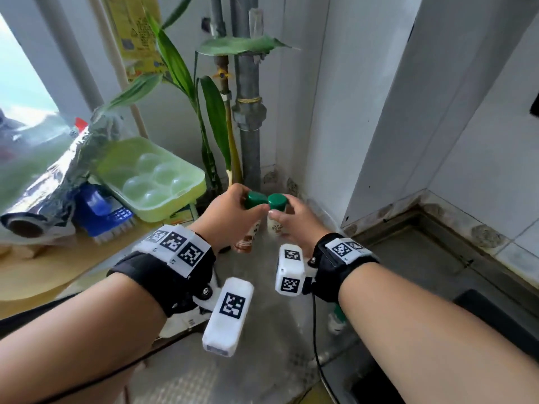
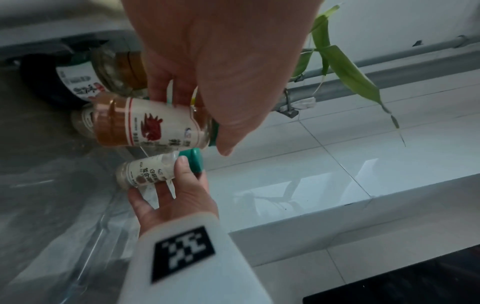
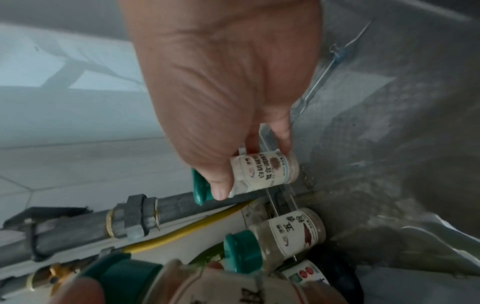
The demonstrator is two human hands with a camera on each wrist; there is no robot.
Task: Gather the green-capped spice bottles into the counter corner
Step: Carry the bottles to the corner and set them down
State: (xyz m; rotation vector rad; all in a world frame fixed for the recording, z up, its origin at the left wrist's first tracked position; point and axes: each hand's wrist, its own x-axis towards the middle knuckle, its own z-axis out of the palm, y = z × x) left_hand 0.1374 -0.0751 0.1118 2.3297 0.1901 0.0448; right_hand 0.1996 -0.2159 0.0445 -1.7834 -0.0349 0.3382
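The left hand [image 1: 230, 211] gripped a green-capped bottle of reddish-brown powder [image 1: 248, 228]; at its three o'clock, the right hand [image 1: 294, 221] pinched a green-capped bottle of pale powder [image 1: 275, 217], both near the steel tabletop [image 1: 262, 316] corner.

Glossy wall tiles [image 1: 481, 158]; dull metal counter [image 1: 262, 330]

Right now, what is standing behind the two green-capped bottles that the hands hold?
Behind the orange-powder bottle and the pale-powder bottle a third green-capped bottle stands, with a dark labelled jar and a grey pipe. The hands cover the counter below them.
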